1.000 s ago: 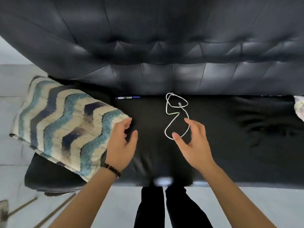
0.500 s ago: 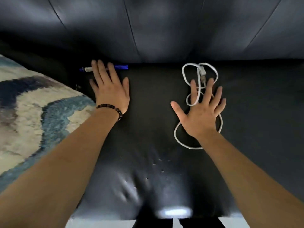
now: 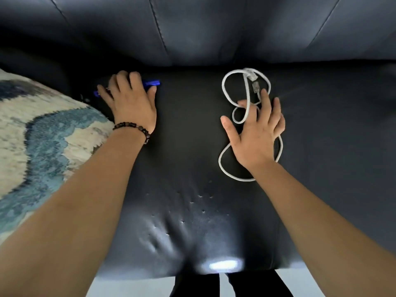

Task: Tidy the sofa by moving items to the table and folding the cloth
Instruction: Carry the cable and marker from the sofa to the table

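Since the frame half a second earlier, the left hand [image 3: 132, 106] has gone from lying flat to curling its fingers over the blue pen [image 3: 152, 83], and a strand of the white USB cable [image 3: 246, 93] now crosses over the right index finger. We see the pen lying at the back of the black leather sofa seat [image 3: 188, 146], just below the backrest [image 3: 214, 28]. Its blue ends show on either side of the hand, and the thumb tip touches the seat just beside its right end. A beaded bracelet [image 3: 132, 126] circles the left wrist.

We find the right hand [image 3: 255, 133] spread, fingers straight and apart, palm down on the loosely looped cable. The middle, ring and little fingers lie over the loops, while the index finger sits beneath one strand. The cable's two plugs rest near the top of the coil, beyond the fingertips, and its lowest loop lies under the wrist.

A blue-and-cream patterned cloth [image 3: 42, 136] covers the left part of the seat, beside the left forearm. Below the seat's front edge we note dark trouser legs [image 3: 192, 286] on a pale floor [image 3: 132, 286].
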Demonstrator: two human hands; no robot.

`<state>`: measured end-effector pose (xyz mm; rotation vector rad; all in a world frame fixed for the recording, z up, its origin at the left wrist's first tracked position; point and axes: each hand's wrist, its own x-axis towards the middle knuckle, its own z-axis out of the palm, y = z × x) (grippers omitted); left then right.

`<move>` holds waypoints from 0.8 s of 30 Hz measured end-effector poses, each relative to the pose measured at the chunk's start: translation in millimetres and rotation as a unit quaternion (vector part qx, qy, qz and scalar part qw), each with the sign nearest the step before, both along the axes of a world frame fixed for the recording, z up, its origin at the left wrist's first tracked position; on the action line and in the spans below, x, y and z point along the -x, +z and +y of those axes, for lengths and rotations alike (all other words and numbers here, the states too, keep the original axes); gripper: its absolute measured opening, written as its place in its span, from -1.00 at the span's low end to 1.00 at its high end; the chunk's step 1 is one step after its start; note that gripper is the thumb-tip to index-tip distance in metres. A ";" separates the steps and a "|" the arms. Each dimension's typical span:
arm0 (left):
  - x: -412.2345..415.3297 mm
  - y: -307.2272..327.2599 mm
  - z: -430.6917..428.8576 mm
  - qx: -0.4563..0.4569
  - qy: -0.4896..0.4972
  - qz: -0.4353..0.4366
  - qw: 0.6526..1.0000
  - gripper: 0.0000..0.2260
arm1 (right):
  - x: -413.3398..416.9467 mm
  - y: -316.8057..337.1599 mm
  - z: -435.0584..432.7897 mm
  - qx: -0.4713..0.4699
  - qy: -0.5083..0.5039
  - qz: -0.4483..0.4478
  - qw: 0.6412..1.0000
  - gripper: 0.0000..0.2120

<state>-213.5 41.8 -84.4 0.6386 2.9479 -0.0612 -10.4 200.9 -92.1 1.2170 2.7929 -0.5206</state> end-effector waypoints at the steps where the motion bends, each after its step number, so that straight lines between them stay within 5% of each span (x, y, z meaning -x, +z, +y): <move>1: -2.3 5.5 0.6 -0.012 0.004 -0.010 1.000 -0.63 | -2.0 5.5 -0.7 -0.014 0.004 0.003 1.000 -0.47; 6: -69.7 47.5 -4.8 -0.214 -0.007 -0.070 0.974 -0.74 | -25.6 35.6 -3.1 0.033 0.033 0.031 0.998 -0.71; 12: -186.7 131.4 -28.6 -0.332 0.185 -0.211 0.901 -0.78 | -91.4 103.5 -18.4 0.237 -0.067 0.043 0.968 -0.79; 16: -234.9 232.5 -39.3 -0.360 0.268 -0.305 0.840 -0.96 | -138.0 198.5 -30.1 0.292 -0.135 0.081 0.943 -0.85; 19: -249.3 323.8 -47.0 -0.396 0.242 -0.348 0.814 -0.77 | -166.4 291.1 -41.5 0.285 -0.178 0.137 0.932 -0.82; 24: -255.0 457.4 -68.1 -0.464 0.207 -0.342 0.790 -0.73 | -206.8 432.0 -53.0 0.263 -0.209 0.226 0.914 -0.69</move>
